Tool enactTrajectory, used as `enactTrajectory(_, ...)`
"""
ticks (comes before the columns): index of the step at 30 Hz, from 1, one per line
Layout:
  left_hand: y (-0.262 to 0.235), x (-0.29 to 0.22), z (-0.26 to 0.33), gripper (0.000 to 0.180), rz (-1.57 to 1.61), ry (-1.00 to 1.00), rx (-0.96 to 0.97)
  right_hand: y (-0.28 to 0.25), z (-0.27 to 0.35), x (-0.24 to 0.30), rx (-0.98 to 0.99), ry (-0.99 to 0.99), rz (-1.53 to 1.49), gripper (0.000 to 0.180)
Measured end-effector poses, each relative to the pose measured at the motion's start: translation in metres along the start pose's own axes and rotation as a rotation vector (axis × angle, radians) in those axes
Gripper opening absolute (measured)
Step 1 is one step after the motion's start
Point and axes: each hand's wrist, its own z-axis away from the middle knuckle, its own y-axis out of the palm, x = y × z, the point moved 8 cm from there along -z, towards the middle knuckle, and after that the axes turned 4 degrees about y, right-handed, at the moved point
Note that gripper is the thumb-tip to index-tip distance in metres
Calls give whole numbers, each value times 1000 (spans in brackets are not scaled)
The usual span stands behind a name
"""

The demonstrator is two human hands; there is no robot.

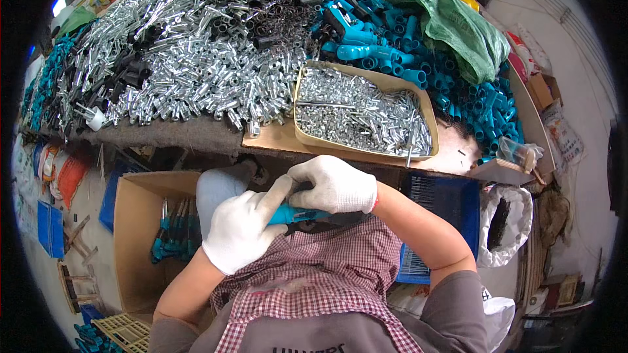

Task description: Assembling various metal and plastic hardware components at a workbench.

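Matt white knit cloth gloves (pixel 243 225), glossy teal plastic handle (pixel 296 214), shiny metal tubes (pixel 196 59).

You hold a teal plastic handle piece (pixel 297 214) lying roughly level above your checked apron. It sits between both gloved hands. Most of it is hidden.

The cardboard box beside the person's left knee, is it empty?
No. The cardboard box holds several finished tools with teal handles, lying together against its right wall.
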Motion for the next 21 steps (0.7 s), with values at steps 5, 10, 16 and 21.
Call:
enactTrajectory(5,3,-2,1,74,-48,35,30,5,12,12,-155,-147,161,18)
enactTrajectory(10,7,10,4,79,19,-11,-14,21,33,14,-175,-265,357,42)
enactTrajectory(16,23,12,8,74,122,-199,128,33,35,2,-245,-281,440,41)
enactTrajectory(21,35,23,19,59,378,-337,56,24,36,15,-286,-420,609,34)
